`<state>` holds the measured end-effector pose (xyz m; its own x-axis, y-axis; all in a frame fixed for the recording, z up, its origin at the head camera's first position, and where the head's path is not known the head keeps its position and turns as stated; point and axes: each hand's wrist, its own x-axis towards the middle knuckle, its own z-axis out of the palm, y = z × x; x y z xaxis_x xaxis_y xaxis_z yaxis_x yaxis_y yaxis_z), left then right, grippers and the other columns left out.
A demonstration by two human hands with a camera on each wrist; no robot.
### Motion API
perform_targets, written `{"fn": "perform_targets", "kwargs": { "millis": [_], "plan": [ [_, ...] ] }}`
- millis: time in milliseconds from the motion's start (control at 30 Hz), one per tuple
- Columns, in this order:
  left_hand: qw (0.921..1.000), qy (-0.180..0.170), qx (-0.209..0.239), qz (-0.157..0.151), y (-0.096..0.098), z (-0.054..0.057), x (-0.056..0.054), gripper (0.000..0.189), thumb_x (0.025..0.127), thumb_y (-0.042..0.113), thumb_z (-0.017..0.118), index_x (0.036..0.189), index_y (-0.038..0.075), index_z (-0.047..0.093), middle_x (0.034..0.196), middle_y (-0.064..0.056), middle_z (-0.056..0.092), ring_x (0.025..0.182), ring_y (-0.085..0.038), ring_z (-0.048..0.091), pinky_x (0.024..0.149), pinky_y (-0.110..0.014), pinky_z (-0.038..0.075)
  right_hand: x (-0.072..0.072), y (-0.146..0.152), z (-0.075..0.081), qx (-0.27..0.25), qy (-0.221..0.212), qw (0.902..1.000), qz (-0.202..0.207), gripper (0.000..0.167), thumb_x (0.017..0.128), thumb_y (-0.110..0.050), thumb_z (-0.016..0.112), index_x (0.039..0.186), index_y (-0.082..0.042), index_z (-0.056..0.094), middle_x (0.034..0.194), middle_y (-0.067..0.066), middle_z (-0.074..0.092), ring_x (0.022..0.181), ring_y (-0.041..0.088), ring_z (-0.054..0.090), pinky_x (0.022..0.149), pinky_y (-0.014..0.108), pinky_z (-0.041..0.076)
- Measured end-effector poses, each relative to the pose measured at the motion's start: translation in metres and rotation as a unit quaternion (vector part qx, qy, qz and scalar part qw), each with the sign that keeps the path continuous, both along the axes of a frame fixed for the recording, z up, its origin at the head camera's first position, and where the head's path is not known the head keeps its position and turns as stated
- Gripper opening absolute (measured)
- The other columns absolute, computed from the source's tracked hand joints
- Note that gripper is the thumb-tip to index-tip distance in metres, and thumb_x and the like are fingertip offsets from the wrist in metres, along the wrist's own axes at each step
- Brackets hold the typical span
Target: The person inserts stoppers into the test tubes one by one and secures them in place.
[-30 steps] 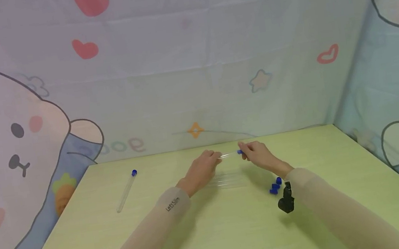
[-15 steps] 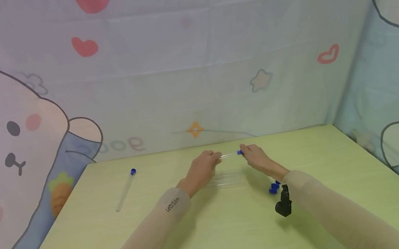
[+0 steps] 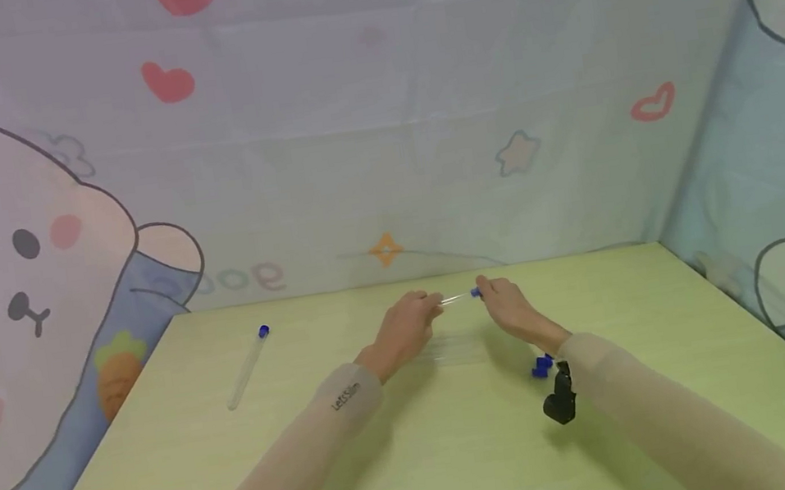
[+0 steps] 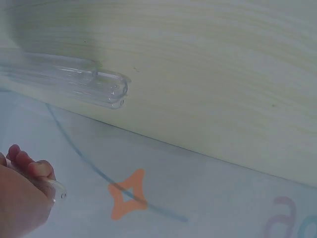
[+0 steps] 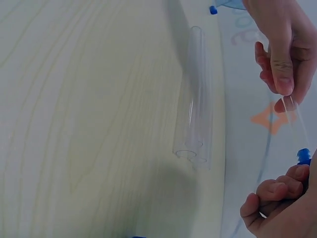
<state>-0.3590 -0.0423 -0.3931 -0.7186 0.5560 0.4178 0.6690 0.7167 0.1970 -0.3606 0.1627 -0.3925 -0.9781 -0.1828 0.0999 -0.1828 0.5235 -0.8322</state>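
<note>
My left hand (image 3: 406,330) grips a clear test tube (image 3: 455,299) held above the far part of the table, its rounded end poking out past the fingers in the left wrist view. At the tube's other end, my right hand (image 3: 513,309) pinches a blue cap (image 5: 303,154) between thumb and fingers. The cap is at the tube's mouth; how deeply it sits cannot be told. Below the hands, several uncapped clear tubes (image 5: 194,99) lie side by side. Blue caps (image 3: 541,367) lie near my right wrist, partly hidden by the sleeve.
A tube with a blue cap (image 3: 248,370) lies by itself on the left of the pale wooden table (image 3: 458,460). A black wrist camera (image 3: 559,395) hangs under my right sleeve. A printed cloth (image 3: 425,150) rises behind the table's far edge.
My right hand turns slightly at the cap, and its sleeve shifts to cover part of the loose caps. My left hand keeps its grip on the tube. The head view tilts a little.
</note>
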Motion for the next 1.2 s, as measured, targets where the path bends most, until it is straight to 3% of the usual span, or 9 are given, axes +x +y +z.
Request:
{"fn": "perform_targets", "kwargs": {
  "millis": [167,333,467,633,1000,1200],
  "plan": [
    [0.9997,-0.008,-0.024,-0.005,0.001,0.001,-0.002,0.029,0.098,0.013,0.054,0.125,0.004,0.060,0.101,-0.011,0.069,0.091,-0.023,0.062,0.078,-0.033,0.053,-0.004,0.004,0.006,0.037,0.021,0.9990,0.014,0.052,0.107,-0.030,0.020,0.057,-0.015,0.030,0.049,-0.006,0.025,0.044,0.009,0.020,0.045,0.022,0.023],
    [0.9921,0.058,-0.110,-0.015,0.001,0.003,-0.002,0.046,0.094,0.010,0.061,0.138,0.016,0.050,0.102,-0.007,0.070,0.088,-0.020,0.058,0.072,-0.030,0.049,-0.009,0.007,0.009,0.053,0.010,0.9983,0.020,0.053,0.106,-0.029,0.023,0.056,-0.015,0.034,0.048,-0.006,0.027,0.043,0.008,0.020,0.043,0.022,0.023],
    [0.9838,0.094,-0.149,-0.032,0.001,0.007,0.002,0.057,0.091,-0.003,0.059,0.142,0.017,0.047,0.097,-0.004,0.064,0.085,-0.017,0.052,0.068,-0.024,0.041,-0.012,0.009,0.012,0.056,-0.001,0.9982,0.020,0.054,0.106,-0.030,0.025,0.055,-0.015,0.036,0.047,-0.007,0.028,0.043,0.008,0.020,0.042,0.022,0.023],
    [0.9806,0.106,-0.162,-0.029,0.002,0.011,0.004,0.061,0.089,-0.012,0.054,0.143,0.017,0.047,0.099,-0.002,0.058,0.085,-0.016,0.046,0.064,-0.022,0.034,-0.014,0.011,0.014,0.058,-0.008,0.9980,0.022,0.055,0.106,-0.031,0.026,0.055,-0.015,0.037,0.046,-0.007,0.029,0.042,0.008,0.021,0.042,0.022,0.023],
    [0.9831,0.096,-0.155,-0.019,0.006,0.007,0.003,0.063,0.086,-0.011,0.059,0.140,0.018,0.051,0.099,-0.001,0.058,0.077,-0.014,0.038,0.058,-0.020,0.029,-0.012,0.014,0.014,0.047,-0.029,0.9982,0.024,0.052,0.106,-0.033,0.029,0.061,-0.013,0.046,0.048,-0.007,0.032,0.042,0.008,0.025,0.043,0.022,0.026],
    [0.9879,0.066,-0.140,-0.008,0.001,0.008,0.003,0.065,0.084,-0.013,0.060,0.140,0.019,0.052,0.100,-0.001,0.058,0.079,-0.015,0.040,0.059,-0.020,0.032,-0.009,0.018,0.016,0.064,-0.012,0.9978,0.009,0.054,0.106,-0.036,0.027,0.082,-0.001,0.062,0.049,-0.006,0.037,0.045,0.009,0.034,0.050,0.024,0.036]
  ]
}}
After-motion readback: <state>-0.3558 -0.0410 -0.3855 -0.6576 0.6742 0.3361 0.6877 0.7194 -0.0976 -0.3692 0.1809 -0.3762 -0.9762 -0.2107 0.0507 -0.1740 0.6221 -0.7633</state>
